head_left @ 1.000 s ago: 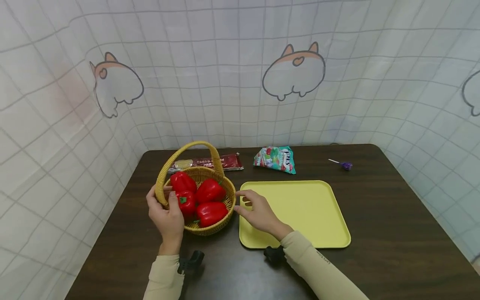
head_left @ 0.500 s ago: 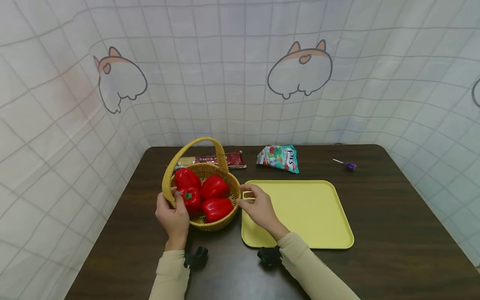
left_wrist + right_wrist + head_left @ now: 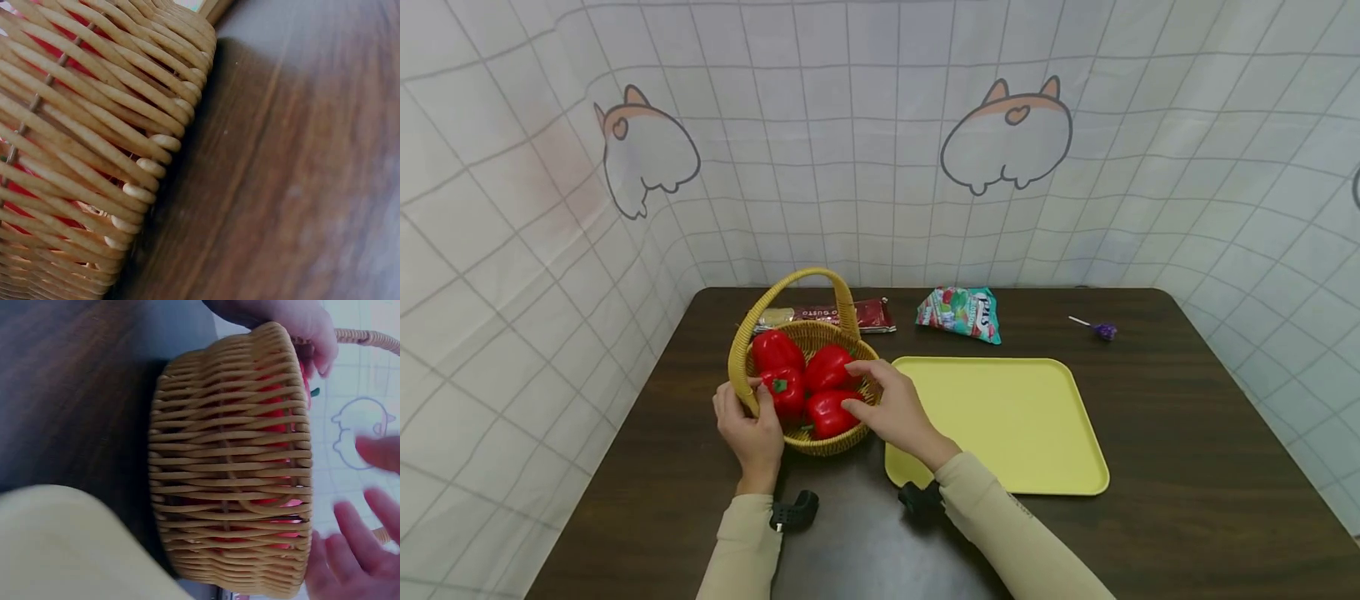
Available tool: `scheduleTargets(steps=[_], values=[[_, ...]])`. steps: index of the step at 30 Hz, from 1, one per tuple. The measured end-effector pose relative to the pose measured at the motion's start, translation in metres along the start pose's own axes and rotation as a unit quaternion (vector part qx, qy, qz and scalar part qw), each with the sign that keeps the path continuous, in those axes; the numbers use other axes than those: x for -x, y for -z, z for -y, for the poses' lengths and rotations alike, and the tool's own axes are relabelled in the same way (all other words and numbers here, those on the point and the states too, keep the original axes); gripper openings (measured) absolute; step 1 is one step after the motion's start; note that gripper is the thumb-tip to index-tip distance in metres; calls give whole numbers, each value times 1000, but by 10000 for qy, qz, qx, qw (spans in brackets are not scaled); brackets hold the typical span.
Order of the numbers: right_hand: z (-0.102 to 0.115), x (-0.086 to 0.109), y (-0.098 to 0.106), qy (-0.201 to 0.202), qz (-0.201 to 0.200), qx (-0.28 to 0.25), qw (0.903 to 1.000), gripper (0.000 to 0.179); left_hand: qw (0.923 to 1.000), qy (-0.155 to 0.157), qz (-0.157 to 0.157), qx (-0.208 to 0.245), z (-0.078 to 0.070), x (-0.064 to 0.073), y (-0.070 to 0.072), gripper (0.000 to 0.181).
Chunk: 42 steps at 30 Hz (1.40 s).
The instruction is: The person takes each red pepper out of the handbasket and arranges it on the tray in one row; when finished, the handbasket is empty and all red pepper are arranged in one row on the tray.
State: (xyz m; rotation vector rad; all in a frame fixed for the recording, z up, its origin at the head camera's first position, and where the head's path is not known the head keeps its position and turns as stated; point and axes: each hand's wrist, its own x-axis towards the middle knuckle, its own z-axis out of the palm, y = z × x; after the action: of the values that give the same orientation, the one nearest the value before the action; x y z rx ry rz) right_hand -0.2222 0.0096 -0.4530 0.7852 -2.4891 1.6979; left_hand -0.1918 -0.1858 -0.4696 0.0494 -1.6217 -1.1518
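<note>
A yellow wicker basket [image 3: 823,446] with an arched handle [image 3: 811,273] stands left of centre in the head view. Inside it lie several red bell peppers [image 3: 777,351]. My left hand [image 3: 752,437] grips the basket's left rim at the foot of the handle, thumb inside. The right hand [image 3: 898,408] reaches in over the right rim, thumb and fingers spread apart, fingertips right by the two right-hand peppers [image 3: 833,414]. In the right wrist view its blurred fingers [image 3: 359,550] show beyond the rim. The left wrist view is filled by the woven wall [image 3: 94,125] and the tabletop.
Beside the basket, a yellow tray [image 3: 992,417] lies flat, with my right forearm crossing its near left corner. Along the back are a maroon snack packet [image 3: 872,315], partly behind the basket, a turquoise candy bag [image 3: 958,314] and a purple lollipop [image 3: 1103,331].
My right hand has moved left from outside the basket to over its right rim, close to the peppers. The left hand keeps its grip. The head view has shifted slightly.
</note>
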Motion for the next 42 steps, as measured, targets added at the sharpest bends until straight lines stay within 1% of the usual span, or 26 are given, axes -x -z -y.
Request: scheduleTargets(steps=[2,4,7,10,14,19,21,23,25,28,31,36,42], values=[[2,-6,0,75,478,61,9988,50,10000,-4,-42,-31,0,1,-1,3],[2,-13,1,117,966,227,9950,53,10000,15,-60,-43,1,2,-2,2],[-1,-24,4,129,1632,502,9852,57,9999,50,-79,-73,1,4,-3,2],[-4,-32,7,64,2135,803,9736,59,9999,68,-65,-51,1,6,-3,4],[-3,-39,9,-52,2610,1175,9581,61,10000,49,-36,-2,1,6,-4,4],[2,-46,9,-104,3074,1519,9393,62,10000,67,-32,16,3,5,-2,4],[3,-48,9,-143,3211,1571,9338,62,9999,98,-36,6,3,5,-1,5],[3,-49,8,-183,3288,1572,9310,62,9999,129,-32,5,3,6,0,5],[2,-49,8,-167,3298,1578,9306,62,9999,155,-10,-7,3,6,0,5],[1,-48,8,-67,3198,1537,9349,61,9999,160,15,-15,3,6,0,5],[0,-46,9,58,3045,1460,9412,64,9999,132,10,-51,2,5,-1,5],[-1,-42,11,128,2768,1208,9532,72,9999,36,-2,-97,2,4,-1,6],[1,-40,13,191,2441,805,9662,73,10000,-23,-7,-64,2,2,1,6]])
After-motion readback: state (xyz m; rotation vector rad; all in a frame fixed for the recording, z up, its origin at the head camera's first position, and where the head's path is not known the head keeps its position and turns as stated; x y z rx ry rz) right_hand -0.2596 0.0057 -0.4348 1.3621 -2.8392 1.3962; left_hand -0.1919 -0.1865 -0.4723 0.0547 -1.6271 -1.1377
